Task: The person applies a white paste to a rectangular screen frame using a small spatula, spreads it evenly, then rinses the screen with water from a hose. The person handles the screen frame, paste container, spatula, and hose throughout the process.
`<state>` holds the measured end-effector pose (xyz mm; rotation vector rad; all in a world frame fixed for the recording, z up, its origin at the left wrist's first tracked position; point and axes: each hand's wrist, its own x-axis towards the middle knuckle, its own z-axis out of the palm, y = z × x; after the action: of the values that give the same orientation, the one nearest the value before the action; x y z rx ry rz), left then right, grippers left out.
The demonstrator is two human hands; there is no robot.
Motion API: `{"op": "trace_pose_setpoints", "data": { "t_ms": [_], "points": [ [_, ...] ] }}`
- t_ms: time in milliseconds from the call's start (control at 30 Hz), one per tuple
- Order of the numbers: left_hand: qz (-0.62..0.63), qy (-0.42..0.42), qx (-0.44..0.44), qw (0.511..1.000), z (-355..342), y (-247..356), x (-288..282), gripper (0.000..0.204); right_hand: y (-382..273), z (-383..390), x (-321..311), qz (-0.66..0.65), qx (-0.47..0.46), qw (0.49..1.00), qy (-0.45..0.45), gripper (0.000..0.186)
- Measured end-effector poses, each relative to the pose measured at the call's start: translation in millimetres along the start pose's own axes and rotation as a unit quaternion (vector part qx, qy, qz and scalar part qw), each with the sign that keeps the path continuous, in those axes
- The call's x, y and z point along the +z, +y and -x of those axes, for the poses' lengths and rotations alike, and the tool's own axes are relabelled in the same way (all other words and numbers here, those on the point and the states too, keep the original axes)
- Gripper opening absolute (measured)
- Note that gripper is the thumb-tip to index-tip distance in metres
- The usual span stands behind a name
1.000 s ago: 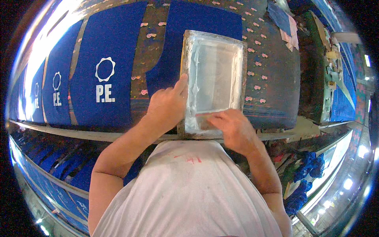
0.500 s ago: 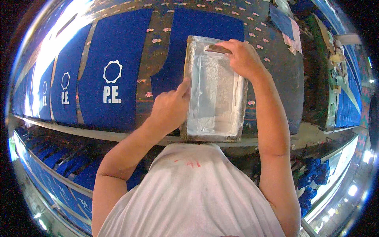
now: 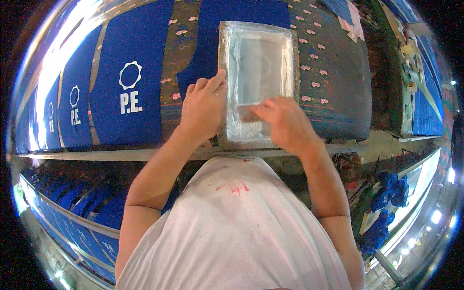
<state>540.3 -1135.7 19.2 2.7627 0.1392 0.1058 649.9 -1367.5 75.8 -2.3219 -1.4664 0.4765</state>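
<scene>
A rectangular screen frame (image 3: pixel 292 60) with pale mesh and white smears along its inner edges lies over a blue cut panel (image 3: pixel 247 10) on the long worktable. My left hand (image 3: pixel 203 106) grips the screen's left side, index finger along the edge. My right hand (image 3: pixel 290 121) holds a short squeegee blade (image 3: pixel 249 112), closed on it, over the lower part of the mesh. The blade is a little blurred.
Blue panels with white prints (image 3: pixel 128 34) line the table's left, above a front rail (image 3: pixel 96 155). Small pink marks dot the dark tabletop (image 3: pixel 348 87). Pale cloth scraps (image 3: pixel 355 26) lie at back right, a cluttered side table (image 3: pixel 408 72) beyond. Crumpled blue fabric (image 3: pixel 386 193) sits lower right.
My right hand with the squeegee went up to the screen's far end half a second ago and is now back near the lower end. My left hand stays at the left edge.
</scene>
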Motion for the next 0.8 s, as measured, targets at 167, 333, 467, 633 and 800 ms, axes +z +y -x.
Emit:
{"op": "trace_pose_setpoints", "data": {
  "t_ms": [167, 333, 467, 633, 800],
  "points": [
    [0.144, 0.195, -0.011, 0.97, 13.5, 0.8, 56.2, 0.055, -24.5, 45.8, 32.8, 0.027, -0.003, 0.998, 0.06, 0.041],
    [0.296, 0.195, -0.142, 0.924, 24.6, 18.4, 63.7, 0.068, -32.7, 63.6, 38.1, -0.034, 0.023, 0.998, 0.041, 0.046],
    [0.285, 0.199, -0.154, 0.925, 24.5, 20.2, 65.5, 0.074, -7.7, 72.9, 29.2, -0.067, 0.018, 0.989, 0.127, 0.054],
    [0.281, 0.239, -0.132, 0.92, 24.9, 23.3, 69.9, 0.055, 44.3, 86.7, 38.7, -0.106, 0.125, 0.942, 0.292, 0.062],
    [0.24, 0.299, -0.051, 0.922, 28.5, 29.3, 63.2, 0.034, 65.7, 101.7, 55.8, -0.401, 0.221, 0.852, 0.252, 0.076]
  ]
}}
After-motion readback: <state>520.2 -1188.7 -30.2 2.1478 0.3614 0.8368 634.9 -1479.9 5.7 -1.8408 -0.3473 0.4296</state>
